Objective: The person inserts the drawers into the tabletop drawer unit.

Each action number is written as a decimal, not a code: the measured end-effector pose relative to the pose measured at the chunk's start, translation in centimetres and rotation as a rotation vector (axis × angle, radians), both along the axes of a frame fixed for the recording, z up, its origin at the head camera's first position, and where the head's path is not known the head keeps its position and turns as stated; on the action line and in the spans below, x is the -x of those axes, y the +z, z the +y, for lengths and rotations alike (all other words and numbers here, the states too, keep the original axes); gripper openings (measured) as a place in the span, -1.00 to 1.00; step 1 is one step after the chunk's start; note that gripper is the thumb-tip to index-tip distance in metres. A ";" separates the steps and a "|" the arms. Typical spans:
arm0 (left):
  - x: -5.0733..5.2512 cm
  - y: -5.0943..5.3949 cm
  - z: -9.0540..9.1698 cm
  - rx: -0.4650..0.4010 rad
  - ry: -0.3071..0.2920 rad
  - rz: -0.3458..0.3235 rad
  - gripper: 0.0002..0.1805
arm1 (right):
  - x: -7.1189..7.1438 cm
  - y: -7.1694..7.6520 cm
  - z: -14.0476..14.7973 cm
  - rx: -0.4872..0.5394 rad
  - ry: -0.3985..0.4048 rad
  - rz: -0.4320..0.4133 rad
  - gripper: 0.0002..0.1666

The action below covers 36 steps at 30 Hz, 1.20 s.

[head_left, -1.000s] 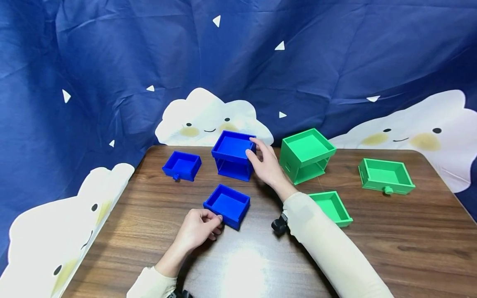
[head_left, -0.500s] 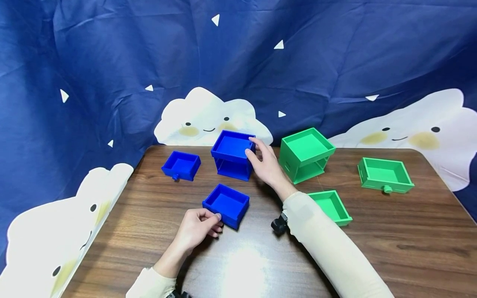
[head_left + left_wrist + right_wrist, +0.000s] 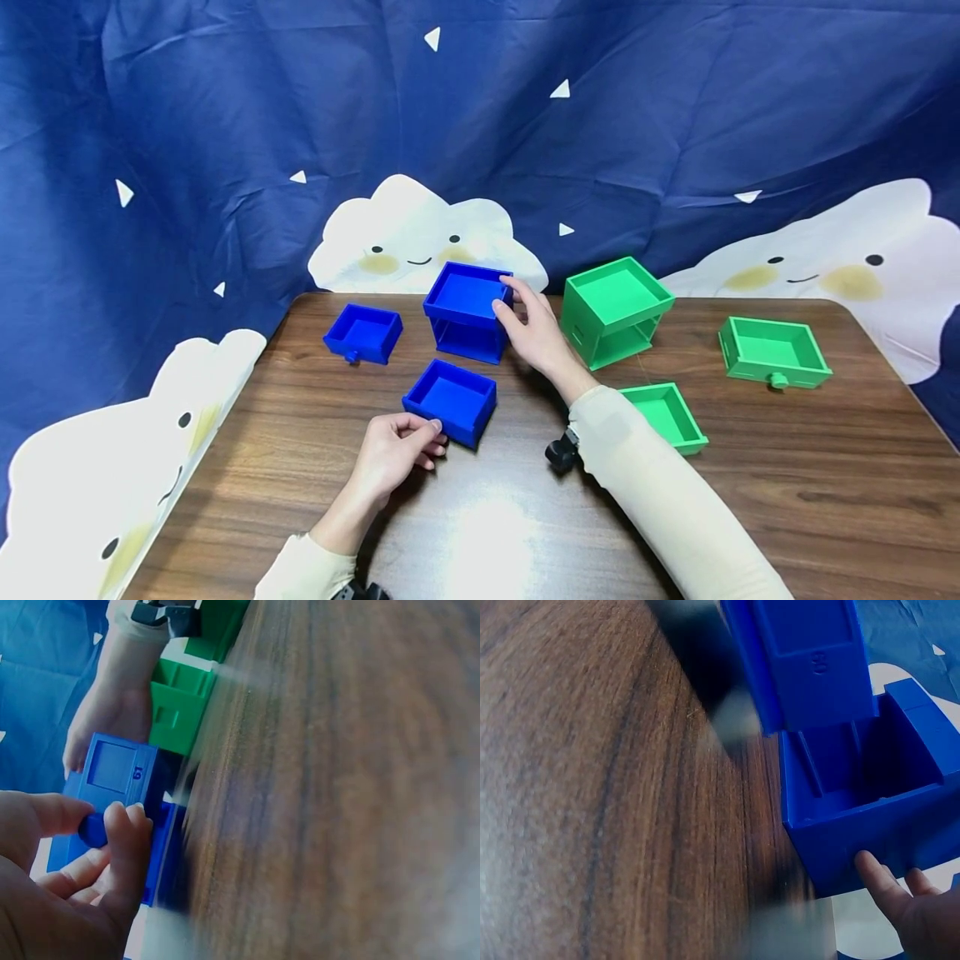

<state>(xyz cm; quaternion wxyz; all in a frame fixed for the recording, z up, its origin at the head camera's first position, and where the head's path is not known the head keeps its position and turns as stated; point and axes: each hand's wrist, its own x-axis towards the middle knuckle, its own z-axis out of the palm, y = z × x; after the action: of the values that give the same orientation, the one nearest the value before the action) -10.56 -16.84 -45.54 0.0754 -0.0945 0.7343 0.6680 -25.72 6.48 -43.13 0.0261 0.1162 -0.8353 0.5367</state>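
While fingers of the left hand (image 3: 393, 452) pinch the round blue knob (image 3: 91, 830), keep the rectangular blue plastic drawer (image 3: 453, 402) level. Brace the boxy blue cabinet (image 3: 467, 295) with the right hand (image 3: 535, 332), fingers spread.

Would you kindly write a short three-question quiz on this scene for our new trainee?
1. Multiple choice: what does the left grip pinch?
a) the edge of the green cabinet
b) the knob of a blue drawer
c) the tabletop's edge
2. True or false: the right grip touches the green cabinet.
3. Count: how many green drawers show in the head view?

Key:
1. b
2. False; it touches the blue cabinet.
3. Two; the other green drawer is partly hidden by the right sleeve.
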 end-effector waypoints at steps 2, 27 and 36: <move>0.2 0.1 0.1 0.003 0.011 0.008 -0.83 | 0.0 0.0 0.0 0.000 0.003 0.000 -0.35; 3.3 0.1 0.9 0.104 0.045 0.094 -0.80 | 0.2 -0.1 0.1 -0.004 -0.002 -0.004 -0.34; 4.4 -0.4 0.9 0.088 0.059 0.093 -0.79 | 0.3 -0.2 0.1 -0.011 -0.014 0.002 -0.34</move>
<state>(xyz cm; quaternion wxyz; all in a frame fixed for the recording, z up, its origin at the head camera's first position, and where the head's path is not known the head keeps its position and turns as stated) -14.98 -15.89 -45.94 0.0173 -0.0879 0.7625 0.6407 -26.00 6.56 -43.35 0.0299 0.1109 -0.8389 0.5320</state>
